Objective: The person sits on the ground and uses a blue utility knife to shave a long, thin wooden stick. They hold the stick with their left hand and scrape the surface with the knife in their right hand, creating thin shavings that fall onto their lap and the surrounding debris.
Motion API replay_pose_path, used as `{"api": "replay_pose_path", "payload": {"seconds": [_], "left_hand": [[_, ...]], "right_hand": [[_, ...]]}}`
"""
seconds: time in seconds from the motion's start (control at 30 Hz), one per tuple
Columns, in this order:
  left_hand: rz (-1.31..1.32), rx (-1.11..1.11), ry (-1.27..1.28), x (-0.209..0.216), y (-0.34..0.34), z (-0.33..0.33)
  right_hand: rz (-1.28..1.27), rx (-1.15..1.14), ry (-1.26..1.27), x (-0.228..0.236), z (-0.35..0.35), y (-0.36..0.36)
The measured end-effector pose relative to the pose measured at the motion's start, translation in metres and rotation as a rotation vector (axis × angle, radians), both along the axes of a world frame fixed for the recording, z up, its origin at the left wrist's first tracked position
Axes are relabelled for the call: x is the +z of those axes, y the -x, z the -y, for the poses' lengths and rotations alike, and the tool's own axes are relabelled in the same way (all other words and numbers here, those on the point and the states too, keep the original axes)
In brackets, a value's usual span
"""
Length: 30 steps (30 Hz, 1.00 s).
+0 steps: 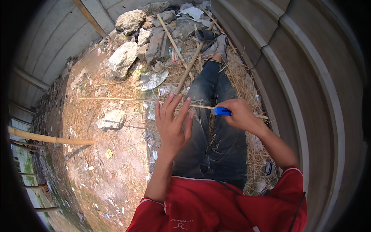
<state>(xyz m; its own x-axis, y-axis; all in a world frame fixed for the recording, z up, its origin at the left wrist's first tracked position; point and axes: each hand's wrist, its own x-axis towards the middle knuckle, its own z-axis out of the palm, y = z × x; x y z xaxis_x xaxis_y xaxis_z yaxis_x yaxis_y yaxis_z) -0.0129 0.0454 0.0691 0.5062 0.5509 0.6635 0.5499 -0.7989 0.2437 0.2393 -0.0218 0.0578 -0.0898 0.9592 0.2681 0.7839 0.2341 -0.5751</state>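
Note:
A long thin bamboo strip [119,99] lies crosswise above my outstretched legs in dark trousers [203,135]. My left hand [172,125] is open, its fingers stretched out and spread over the strip; whether they touch it I cannot tell. My right hand [241,114] is closed round a blue utility knife [222,111], which sits against the strip. The strip's right end [262,116] comes out beyond that hand. The knife's blade is too small to make out clearly. Thin shavings [218,149] lie on my trousers.
Close on my right stands a corrugated metal wall [288,77]. Large rocks [123,60], bamboo poles [174,42] and litter lie ahead, near my shoes [221,46]. A thick bamboo pole [50,136] juts in at the left. Dry straw [257,156] covers the ground beside my legs.

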Motion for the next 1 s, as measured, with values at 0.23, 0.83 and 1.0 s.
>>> {"api": "replay_pose_path", "payload": {"seconds": [0.23,0.83,1.0], "left_hand": [[-0.270,-0.261,0.662,-0.041,0.015,0.008],[0.452,-0.206,1.201,-0.065,0.003,0.029],[0.428,-0.196,1.183,-0.066,0.002,0.029]], "right_hand": [[0.268,0.200,0.034,0.008,0.009,-0.018],[-0.126,-0.009,0.242,-0.022,0.025,0.059],[-0.040,-0.006,0.171,-0.011,0.014,0.044]]}}
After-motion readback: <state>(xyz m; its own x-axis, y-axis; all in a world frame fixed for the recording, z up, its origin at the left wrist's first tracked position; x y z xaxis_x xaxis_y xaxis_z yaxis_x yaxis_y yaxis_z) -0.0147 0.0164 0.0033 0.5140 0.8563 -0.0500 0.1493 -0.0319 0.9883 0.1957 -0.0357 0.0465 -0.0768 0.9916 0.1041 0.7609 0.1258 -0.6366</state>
